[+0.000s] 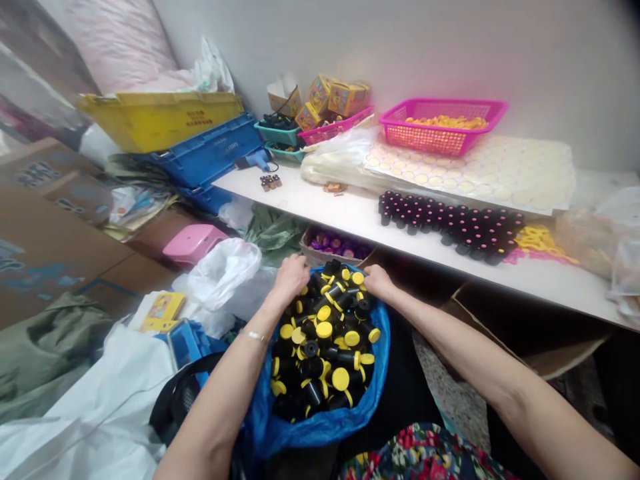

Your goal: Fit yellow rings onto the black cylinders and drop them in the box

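Observation:
A blue plastic bag (pixel 345 430) stands wide open in front of my lap, filled with small black cylinders with yellow round caps (pixel 324 329). My left hand (pixel 291 279), with a bracelet on its wrist, is closed on the far left part of the bag's rim. On the far right part of the same rim my right hand (pixel 380 283) is closed too, its fingertips partly hidden. Both arms reach forward around the bag. Beyond it, under the bench edge, a carton of purple round pieces (pixel 337 245) is partly visible.
The white bench (pixel 350 207) carries rows of black cylinders with pink dots (pixel 450 223), a pink basket of yellow pieces (pixel 445 127) and a sheet of round stickers (pixel 475 167). Yellow and blue crates (pixel 200 150) stand left, near a pink stool (pixel 194 243) and cartons (pixel 55 220).

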Demonstrator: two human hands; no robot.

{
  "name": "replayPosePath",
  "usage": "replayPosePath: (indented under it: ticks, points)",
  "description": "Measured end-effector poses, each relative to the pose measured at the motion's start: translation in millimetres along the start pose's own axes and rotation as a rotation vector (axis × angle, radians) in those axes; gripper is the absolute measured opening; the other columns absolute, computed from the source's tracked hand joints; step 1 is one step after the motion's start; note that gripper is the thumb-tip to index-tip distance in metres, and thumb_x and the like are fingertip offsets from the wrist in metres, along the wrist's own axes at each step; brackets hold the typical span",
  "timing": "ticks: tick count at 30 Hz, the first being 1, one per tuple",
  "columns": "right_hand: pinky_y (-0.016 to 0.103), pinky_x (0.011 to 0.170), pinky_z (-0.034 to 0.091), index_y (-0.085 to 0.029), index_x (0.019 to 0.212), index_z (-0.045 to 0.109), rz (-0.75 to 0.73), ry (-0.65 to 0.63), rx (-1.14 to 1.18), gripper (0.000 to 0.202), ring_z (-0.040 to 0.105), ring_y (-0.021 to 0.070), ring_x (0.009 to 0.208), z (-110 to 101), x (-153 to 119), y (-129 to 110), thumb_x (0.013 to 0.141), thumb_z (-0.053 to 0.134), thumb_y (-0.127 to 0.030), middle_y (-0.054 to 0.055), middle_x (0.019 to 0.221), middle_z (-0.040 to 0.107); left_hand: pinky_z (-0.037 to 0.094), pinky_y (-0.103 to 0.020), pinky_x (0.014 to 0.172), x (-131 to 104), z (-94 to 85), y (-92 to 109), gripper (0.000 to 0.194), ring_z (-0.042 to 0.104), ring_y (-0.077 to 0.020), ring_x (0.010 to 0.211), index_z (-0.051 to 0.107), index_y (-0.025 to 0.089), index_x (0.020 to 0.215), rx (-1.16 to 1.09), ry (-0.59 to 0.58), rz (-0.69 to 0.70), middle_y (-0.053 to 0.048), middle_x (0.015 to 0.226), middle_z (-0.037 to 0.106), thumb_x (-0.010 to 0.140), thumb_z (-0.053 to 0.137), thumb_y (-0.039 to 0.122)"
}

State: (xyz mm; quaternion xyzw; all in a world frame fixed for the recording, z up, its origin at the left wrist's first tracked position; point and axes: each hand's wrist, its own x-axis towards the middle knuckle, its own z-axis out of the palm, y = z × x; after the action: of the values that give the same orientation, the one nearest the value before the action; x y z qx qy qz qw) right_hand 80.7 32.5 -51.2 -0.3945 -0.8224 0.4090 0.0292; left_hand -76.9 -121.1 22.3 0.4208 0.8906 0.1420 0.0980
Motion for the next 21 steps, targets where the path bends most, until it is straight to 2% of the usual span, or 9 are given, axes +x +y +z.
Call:
replayPosePath:
  ticks: [3,5,7,9,11,14,16,19,21]
  points:
    - [0.024,0.058,0.033,-0.016,0.061,0.054,-0.089,0.044,0.049,0.012,0.054,0.0168,0.069,2,-4,4,0.072,0.049,-0.018,0.004,0.067,0.058,0.033,-0.032,0.098,47,22.8,9,0.028,0.046,-0.0237,0.116,0.062,0.015,0.098,-0.193,-0.107,0.098,-0.01,0.114,0.059,0.077,0.05,0.028]
    - [0.024,0.06,0.033,-0.016,0.061,0.052,-0.148,0.075,0.09,0.015,0.052,0.0156,0.07,3,-6,7,0.075,0.047,-0.02,0.003,0.068,0.057,0.039,-0.029,0.092,66,39.3,13,0.033,0.053,-0.0221,0.106,0.064,0.015,0.099,-0.283,-0.187,0.128,-0.007,0.107,0.064,0.073,0.055,0.033]
    - [0.023,0.061,0.033,-0.016,0.062,0.051,-0.196,0.104,0.142,0.016,0.051,0.0146,0.069,4,-6,10,0.076,0.046,-0.023,0.002,0.068,0.056,0.044,-0.028,0.082,73,50.6,10,0.033,0.059,-0.0209,0.09,0.067,0.013,0.092,-0.357,-0.25,0.137,-0.005,0.091,0.068,0.067,0.06,0.034]
    - [0.023,0.06,0.033,-0.016,0.061,0.05,-0.225,0.127,0.204,0.018,0.049,0.0138,0.066,6,-5,12,0.076,0.046,-0.026,0.002,0.066,0.054,0.047,-0.029,0.074,71,53.3,3,0.031,0.061,-0.0198,0.077,0.068,0.012,0.086,-0.424,-0.269,0.129,-0.003,0.078,0.068,0.062,0.063,0.032]
    - [0.023,0.058,0.034,-0.016,0.062,0.05,-0.236,0.148,0.275,0.02,0.047,0.0135,0.064,8,-5,15,0.076,0.045,-0.029,0.001,0.064,0.052,0.047,-0.03,0.071,63,47.5,-7,0.032,0.061,-0.019,0.073,0.068,0.011,0.086,-0.486,-0.252,0.114,-0.003,0.075,0.067,0.06,0.063,0.029]
    - [0.023,0.057,0.035,-0.015,0.066,0.053,-0.244,0.164,0.369,0.023,0.047,0.0134,0.063,13,-8,20,0.075,0.043,-0.034,0.001,0.063,0.052,0.047,-0.03,0.077,45,31.4,-22,0.023,0.061,-0.0193,0.081,0.067,0.012,0.075,-0.586,-0.231,0.133,-0.005,0.086,0.068,0.059,0.063,0.027]
    - [0.023,0.056,0.035,-0.015,0.067,0.054,-0.259,0.16,0.42,0.026,0.047,0.0132,0.062,16,-13,21,0.075,0.044,-0.037,0.001,0.062,0.051,0.045,-0.03,0.083,32,23.2,-30,0.019,0.061,-0.0201,0.087,0.067,0.012,0.07,-0.702,-0.258,0.152,-0.007,0.091,0.068,0.059,0.065,0.027]
    - [0.023,0.054,0.035,-0.015,0.065,0.054,-0.302,0.132,0.481,0.028,0.045,0.0131,0.059,19,-23,19,0.074,0.045,-0.04,0.001,0.06,0.05,0.046,-0.033,0.081,16,21.7,-37,0.032,0.062,-0.0202,0.081,0.068,0.012,0.087,-0.829,-0.316,0.088,-0.008,0.086,0.069,0.062,0.066,0.032]
    - [0.024,0.055,0.034,-0.015,0.065,0.054,-0.32,0.12,0.468,0.028,0.045,0.0136,0.06,19,-28,16,0.075,0.045,-0.04,0.001,0.059,0.05,0.047,-0.033,0.079,11,25.9,-38,0.043,0.062,-0.0202,0.08,0.065,0.012,0.1,-0.745,-0.318,0.036,-0.007,0.088,0.069,0.065,0.063,0.037]
